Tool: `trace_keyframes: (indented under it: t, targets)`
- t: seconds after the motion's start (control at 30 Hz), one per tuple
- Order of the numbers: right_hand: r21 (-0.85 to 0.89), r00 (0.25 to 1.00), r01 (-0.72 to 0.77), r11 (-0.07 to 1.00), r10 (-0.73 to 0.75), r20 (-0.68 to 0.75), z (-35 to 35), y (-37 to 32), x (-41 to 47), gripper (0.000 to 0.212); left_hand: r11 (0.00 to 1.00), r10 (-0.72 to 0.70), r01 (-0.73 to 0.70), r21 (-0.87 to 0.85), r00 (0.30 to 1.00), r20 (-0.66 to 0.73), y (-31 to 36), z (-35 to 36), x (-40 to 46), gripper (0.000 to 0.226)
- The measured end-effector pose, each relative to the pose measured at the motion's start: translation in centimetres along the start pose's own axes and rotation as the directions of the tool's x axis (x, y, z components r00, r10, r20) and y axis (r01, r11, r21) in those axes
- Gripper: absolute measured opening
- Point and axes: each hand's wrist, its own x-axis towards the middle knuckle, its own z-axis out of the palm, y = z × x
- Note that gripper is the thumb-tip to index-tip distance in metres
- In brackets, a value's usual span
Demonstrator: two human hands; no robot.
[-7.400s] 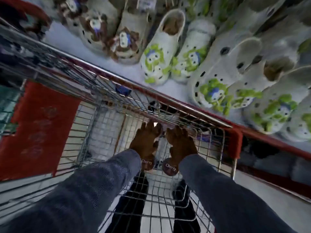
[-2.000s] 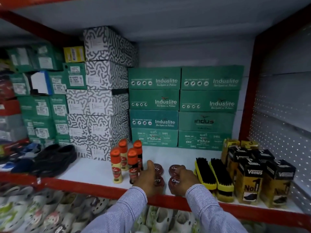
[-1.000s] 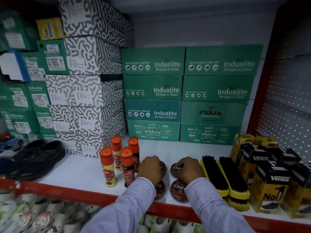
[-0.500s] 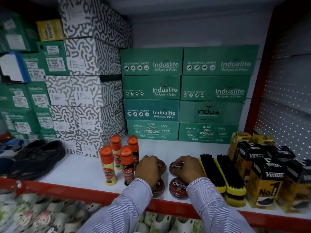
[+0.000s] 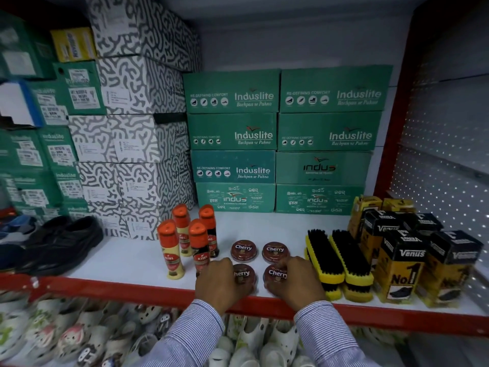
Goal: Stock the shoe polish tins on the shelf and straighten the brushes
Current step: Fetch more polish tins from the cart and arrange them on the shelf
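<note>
White shelf | four tins squared between bottles and brushes | left hand and right hand fingers curled on front tins, squaring them to the edge

Both hands have drawn back — rear tins now uncovered, front pair still held.

Four polish tins, four bottles, two brushes
</note>
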Motion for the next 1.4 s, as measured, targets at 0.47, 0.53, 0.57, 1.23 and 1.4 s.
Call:
trace_keyframes:
  t: [0.47,0.53,0.57,1.23,1.4]
  targets:
    - [0.120,0.997,-0.002,0.993,0.011,-0.072,-0.3,-0.2,-0.2,0.032,0.995,0.018,-0.022,-0.098,0.999,-0.039,0.2,-0.3,0.7,0.046]
    - [0.108,0.998,0.002,0.994,0.005,-0.069,-0.3,-0.3,-0.1,0.033,0.994,0.026,-0.031,-0.106,0.999,-0.046,0.1,-0.3,0.6,0.049]
    - [0.102,0.998,0.006,0.995,0.001,-0.066,-0.3,-0.3,-0.1,0.033,0.994,0.029,-0.034,-0.107,0.998,-0.048,0.1,-0.2,0.6,0.051]
    - [0.121,0.998,0.002,0.993,0.005,-0.061,-0.5,-1.0,-0.5,0.026,0.997,0.038,-0.042,-0.067,0.998,-0.059,-0.1,0.2,0.7,0.062]
    - [0.149,0.999,-0.002,0.989,0.009,-0.046,-1.2,-0.9,-0.5,0.031,0.996,0.031,-0.033,-0.078,0.999,-0.037,-0.3,0.2,0.8,0.057]
